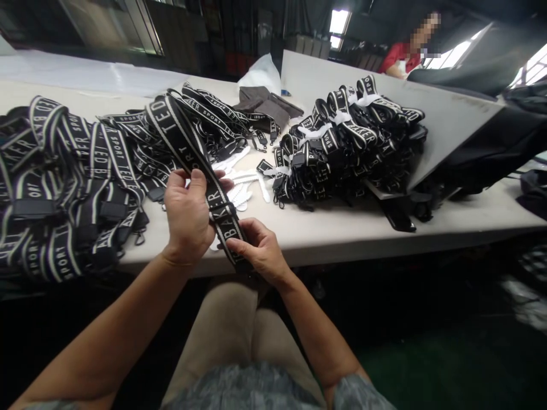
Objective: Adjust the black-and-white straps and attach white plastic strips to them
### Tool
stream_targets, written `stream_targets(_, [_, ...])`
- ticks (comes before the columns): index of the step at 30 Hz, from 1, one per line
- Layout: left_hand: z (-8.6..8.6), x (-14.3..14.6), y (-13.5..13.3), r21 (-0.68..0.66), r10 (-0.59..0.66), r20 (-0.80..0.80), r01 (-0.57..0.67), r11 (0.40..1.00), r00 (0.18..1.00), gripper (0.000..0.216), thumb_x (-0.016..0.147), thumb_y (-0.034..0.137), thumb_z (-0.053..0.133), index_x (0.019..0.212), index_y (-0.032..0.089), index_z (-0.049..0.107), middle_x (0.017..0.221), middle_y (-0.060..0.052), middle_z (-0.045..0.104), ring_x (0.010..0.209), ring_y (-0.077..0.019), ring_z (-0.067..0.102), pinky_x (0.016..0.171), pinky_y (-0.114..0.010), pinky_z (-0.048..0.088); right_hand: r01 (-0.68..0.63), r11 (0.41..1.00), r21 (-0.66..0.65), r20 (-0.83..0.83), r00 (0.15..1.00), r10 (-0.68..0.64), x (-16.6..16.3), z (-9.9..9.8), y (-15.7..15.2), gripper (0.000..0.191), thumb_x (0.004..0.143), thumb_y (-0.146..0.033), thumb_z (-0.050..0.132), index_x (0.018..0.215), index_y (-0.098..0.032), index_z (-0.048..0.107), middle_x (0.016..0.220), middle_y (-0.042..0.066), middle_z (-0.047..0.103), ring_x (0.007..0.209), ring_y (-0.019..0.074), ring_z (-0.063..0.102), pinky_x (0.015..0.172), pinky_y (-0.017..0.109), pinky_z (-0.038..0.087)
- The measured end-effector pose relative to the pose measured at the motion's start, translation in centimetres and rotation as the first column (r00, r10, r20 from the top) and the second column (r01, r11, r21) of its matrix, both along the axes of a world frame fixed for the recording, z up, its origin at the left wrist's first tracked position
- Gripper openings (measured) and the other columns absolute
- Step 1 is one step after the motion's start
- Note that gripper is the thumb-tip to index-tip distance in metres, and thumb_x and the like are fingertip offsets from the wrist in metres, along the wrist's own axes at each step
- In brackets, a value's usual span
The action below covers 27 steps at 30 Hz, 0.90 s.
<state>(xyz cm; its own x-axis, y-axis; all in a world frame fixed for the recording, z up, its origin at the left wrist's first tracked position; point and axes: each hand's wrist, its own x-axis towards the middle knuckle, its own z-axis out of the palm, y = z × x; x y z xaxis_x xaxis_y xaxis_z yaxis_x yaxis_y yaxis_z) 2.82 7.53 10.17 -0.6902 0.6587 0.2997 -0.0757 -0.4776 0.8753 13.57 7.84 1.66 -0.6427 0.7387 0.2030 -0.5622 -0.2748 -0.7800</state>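
Observation:
A black webbing strap with white edge stripes and white lettering runs from the pile at the back left down between my two hands. My left hand is closed around its middle, thumb on the near side and fingertips showing past the far edge. Lower down, my right hand pinches the strap near its bottom end, just below a dark slider. Both hands are above the table's front edge. Behind them lie several white ties, partly hidden by the strap and fingers.
Loose straps heap over the table's left side. To the right stands a pile of bundled straps tied with white strips, against a pale panel. Dark folded cloth and a white plastic bag lie behind. A person in red is beyond the panel.

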Motion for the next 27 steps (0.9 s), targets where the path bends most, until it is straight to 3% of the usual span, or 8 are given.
stream_targets(4, [0.3,0.7,-1.2,0.065,0.057,-0.100,-0.050,0.997,0.993,0.007,0.096,0.018,0.054,0.092,0.021,0.048,0.086,-0.002,0.068,0.069,-0.0146,0.068,0.065,-0.024,0.059,-0.032,0.999,0.002,-0.033,0.999,0.032,0.0,-0.1,-0.9,0.038,0.077,-0.039,0.082,0.082,-0.017,0.051,0.075,-0.002,0.066,0.069,0.0142,0.069,0.065,0.022,0.056])
stream_targets(9, [0.3,0.9,-3.6,-0.135,-0.119,0.142,0.138,0.981,0.983,0.014,0.094,0.019,0.057,0.106,0.017,0.051,0.097,-0.006,0.070,0.072,-0.0167,0.070,0.052,-0.021,0.057,-0.068,0.981,-0.182,-0.064,0.996,0.058,1.2,-1.3,-3.7,0.045,0.077,-0.036,0.083,0.096,-0.019,0.046,0.083,0.000,0.070,0.067,0.0170,0.072,0.063,0.027,0.060])
stream_targets(13, [-2.0,1.5,-6.1,-0.291,-0.188,0.330,0.289,0.912,0.925,0.019,0.095,0.019,0.056,0.111,0.012,0.064,0.111,-0.009,0.068,0.074,-0.0129,0.068,0.051,-0.017,0.056,-0.195,0.941,-0.276,-0.011,0.980,0.200,3.0,-3.6,-5.9,0.058,0.076,-0.034,0.085,0.117,-0.017,0.048,0.085,0.005,0.072,0.069,0.0181,0.073,0.064,0.027,0.060])
stream_targets(16, [-4.1,2.2,-7.9,-0.393,-0.145,0.495,0.369,0.842,0.857,0.023,0.097,0.017,0.050,0.103,0.006,0.069,0.092,-0.011,0.069,0.073,-0.0138,0.068,0.058,-0.017,0.058,-0.292,0.924,-0.246,0.044,0.949,0.312,4.5,-5.7,-7.3,0.042,0.083,-0.041,0.078,0.106,-0.012,0.057,0.078,0.008,0.072,0.063,0.0141,0.069,0.061,0.022,0.057])
stream_targets(19, [-5.1,2.8,-9.1,-0.415,-0.129,0.616,0.460,0.785,0.777,0.027,0.099,0.016,0.044,0.094,0.005,0.068,0.081,-0.010,0.066,0.068,-0.0151,0.067,0.062,-0.022,0.060,-0.279,0.941,-0.193,0.103,0.948,0.302,5.8,-6.9,-8.5,0.039,0.086,-0.048,0.072,0.097,-0.012,0.060,0.070,0.005,0.068,0.056,0.0108,0.063,0.056,0.019,0.052])
stream_targets(23, [-5.0,3.5,-9.9,-0.372,-0.258,0.471,0.455,0.809,0.844,0.016,0.097,0.022,0.053,0.101,0.012,0.064,0.083,-0.004,0.063,0.063,-0.0112,0.062,0.063,-0.021,0.057,-0.235,0.969,-0.070,0.212,0.946,0.245,7.2,-6.5,-9.6,0.032,0.090,-0.044,0.068,0.093,-0.012,0.065,0.067,0.003,0.065,0.056,0.0102,0.059,0.058,0.020,0.049])
stream_targets(25, [-5.2,3.8,-10.1,-0.469,-0.281,0.300,0.397,0.789,0.912,0.023,0.095,0.032,0.058,0.104,0.011,0.062,0.083,-0.005,0.064,0.063,-0.0128,0.063,0.058,-0.019,0.054,-0.200,0.974,0.106,0.272,0.948,0.165,8.0,-5.5,-9.8,0.023,0.091,-0.035,0.066,0.088,-0.013,0.069,0.069,0.003,0.066,0.059,0.0109,0.060,0.060,0.020,0.048])
stream_targets(27, [-5.9,3.7,-10.6,-0.590,-0.301,0.038,0.264,0.763,0.953,0.040,0.094,0.043,0.059,0.119,0.012,0.057,0.089,-0.008,0.067,0.067,-0.0167,0.065,0.057,-0.022,0.053,-0.143,0.933,0.329,0.287,0.957,0.046,8.8,-4.5,-9.8,0.015,0.091,-0.025,0.065,0.083,-0.014,0.070,0.071,0.004,0.068,0.062,0.0119,0.063,0.062,0.020,0.048])
